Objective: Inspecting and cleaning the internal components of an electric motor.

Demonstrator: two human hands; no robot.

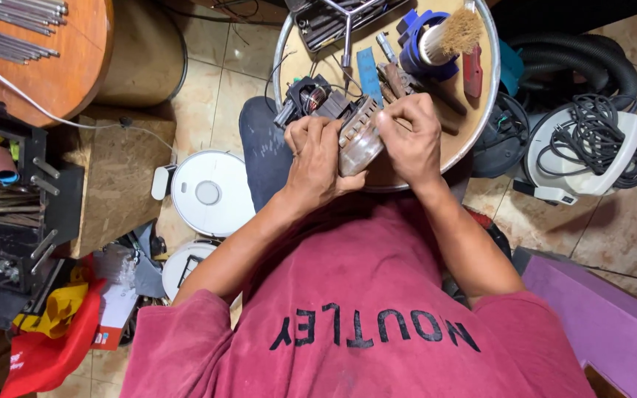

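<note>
- Person seated, red shirt, bent over a small round wooden table (473, 110) with a metal rim.
- Both hands meet above the near edge of that table, around an electric motor (337, 121): dark body with copper windings at the far end, slotted metal fan housing at the near end.
- Left hand (317, 158) wraps the motor from the left; fingers curled shut around its body, thumb on the housing.
- Right hand (411, 136) closed on the housing's right side, fingertips pinched against the rim. Whether a small tool sits in that pinch, cannot tell.
- Motor is held off the table top, tilted, housing end toward the person's chest.
- On the table behind the hands: a bristle brush (447, 37) standing in a blue roll, a red-handled tool (472, 72), a blue flat strip (368, 72), pliers (396, 79).
- Floor, left: white round robot vacuum (208, 191) on tiles, just beside a wooden board.
- Floor, right: white vacuum body with black coiled cable (595, 136).
- Far left: open black toolbox (9, 199).
</note>
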